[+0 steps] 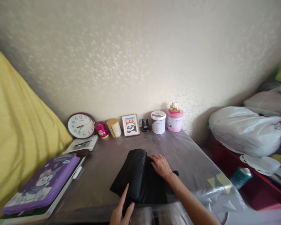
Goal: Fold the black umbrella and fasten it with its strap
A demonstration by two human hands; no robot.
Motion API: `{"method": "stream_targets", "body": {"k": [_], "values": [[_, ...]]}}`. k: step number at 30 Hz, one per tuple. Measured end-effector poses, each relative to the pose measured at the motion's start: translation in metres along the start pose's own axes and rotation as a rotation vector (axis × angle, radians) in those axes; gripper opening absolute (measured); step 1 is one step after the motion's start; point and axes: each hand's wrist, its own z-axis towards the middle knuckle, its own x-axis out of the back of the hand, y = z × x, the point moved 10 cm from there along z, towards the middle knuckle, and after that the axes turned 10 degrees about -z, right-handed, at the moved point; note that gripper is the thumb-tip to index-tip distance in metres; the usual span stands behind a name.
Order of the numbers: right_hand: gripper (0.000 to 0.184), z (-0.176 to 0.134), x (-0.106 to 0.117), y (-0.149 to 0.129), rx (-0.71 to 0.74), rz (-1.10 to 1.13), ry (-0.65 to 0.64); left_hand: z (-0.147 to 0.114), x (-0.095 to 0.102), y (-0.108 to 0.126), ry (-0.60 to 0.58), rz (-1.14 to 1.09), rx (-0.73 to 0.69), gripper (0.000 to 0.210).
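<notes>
A black folding umbrella [142, 178] lies on the table with its loose fabric bunched and spread around a raised middle ridge. My left hand [122, 211] is at its near end, thumb and forefinger closed round a dark part that looks like the handle; the other fingers are cut off by the frame. Across the umbrella's right side rests my right hand [162, 166], palm down, its fingers stretched out on the fabric. A short black strap end [176, 172] sticks out beyond my right wrist.
Along the wall stand a clock [81, 125], a pink can [101, 130], a yellow-lidded tin [114, 128], a framed panda picture [130, 125] and two tubs [158, 122]. A purple case [43, 182] lies left. Right of the table are a red bin [255, 193] and white bags [247, 130].
</notes>
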Motion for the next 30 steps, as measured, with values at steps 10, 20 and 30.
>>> {"method": "stream_targets", "body": {"k": [10,20,30], "values": [[0.030,-0.028,-0.024,0.060,-0.537,0.413,-0.206,-0.007,-0.005,0.013,-0.008,0.077,-0.084,0.065],[0.037,-0.033,-0.041,0.055,-0.624,0.516,-0.165,-0.012,-0.014,0.007,-0.072,0.231,-0.002,0.072],[0.030,-0.030,-0.027,0.050,-0.580,0.512,-0.005,-0.006,-0.014,-0.001,-0.132,0.271,-0.066,0.062]]}}
